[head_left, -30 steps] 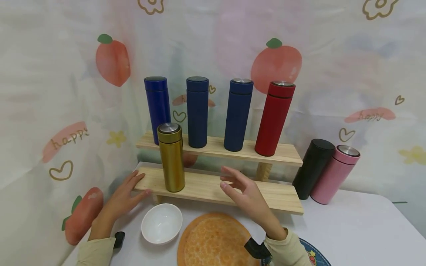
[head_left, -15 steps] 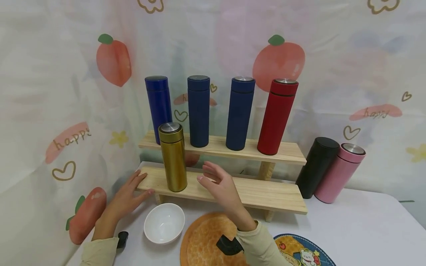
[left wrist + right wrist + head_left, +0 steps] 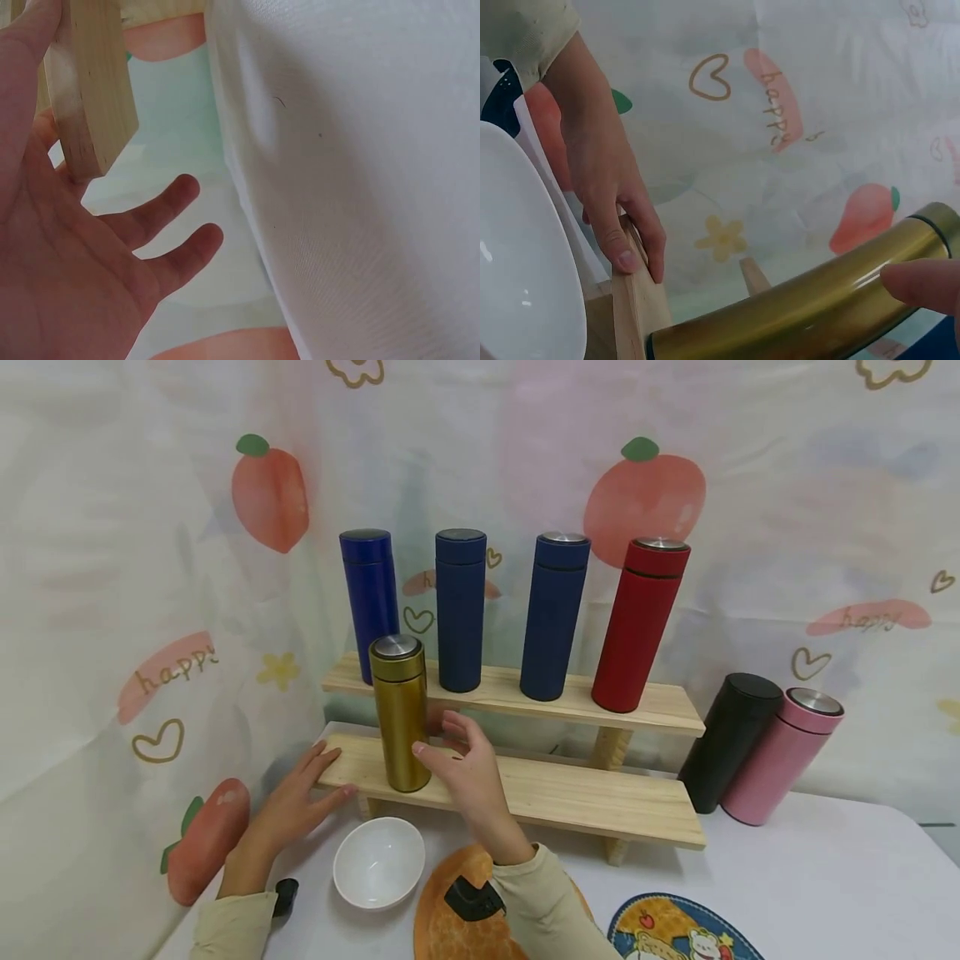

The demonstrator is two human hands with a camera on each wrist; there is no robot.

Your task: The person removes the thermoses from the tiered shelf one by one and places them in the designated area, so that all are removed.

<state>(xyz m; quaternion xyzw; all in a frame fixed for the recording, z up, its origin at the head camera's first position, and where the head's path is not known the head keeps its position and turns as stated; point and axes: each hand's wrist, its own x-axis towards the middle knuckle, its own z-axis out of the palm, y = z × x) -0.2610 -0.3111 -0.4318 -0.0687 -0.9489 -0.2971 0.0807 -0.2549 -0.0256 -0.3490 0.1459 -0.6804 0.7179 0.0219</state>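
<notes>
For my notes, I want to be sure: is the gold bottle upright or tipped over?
Upright: the gold bottle stands on the lower shelf, its lid on top.

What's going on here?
A person's left hand holds the left end of the lower shelf of a wooden rack. Their right hand is at the gold bottle, thumb against or just in front of it; contact isn't clear. The gold bottle stands upright on that shelf. Three blue bottles and a red bottle stand on the upper shelf; a black bottle and a pink bottle stand right of the rack.
</notes>
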